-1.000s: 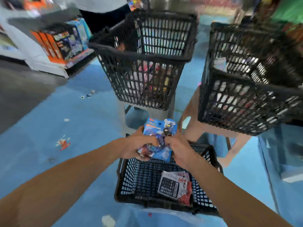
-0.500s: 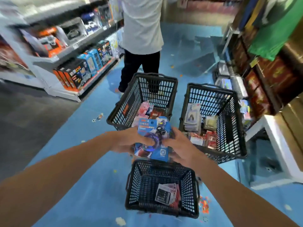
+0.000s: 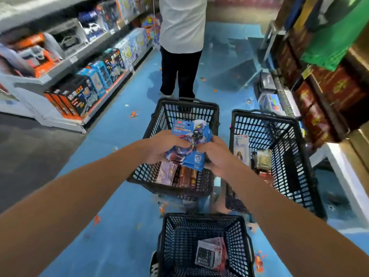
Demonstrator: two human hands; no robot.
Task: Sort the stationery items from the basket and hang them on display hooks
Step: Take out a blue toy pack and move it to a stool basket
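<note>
So the view's come up in the last 1 second: left hand point(image 3: 159, 149) and right hand point(image 3: 218, 156) both pinch the blue carded packs point(image 3: 192, 134), now above the middle basket point(image 3: 199, 102), clear of the floor basket point(image 3: 201, 216). Hooks next, I'd guess.

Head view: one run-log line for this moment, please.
phase: sorting | state: left hand and right hand grip blue packet stack | near basket: calculator pack inside | centre basket: packs inside

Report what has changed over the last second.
The left hand and right hand carried the blue packets up and forward from the near basket to above the far left basket. Both keep gripping them; the calculator pack stays in the near basket.
</note>
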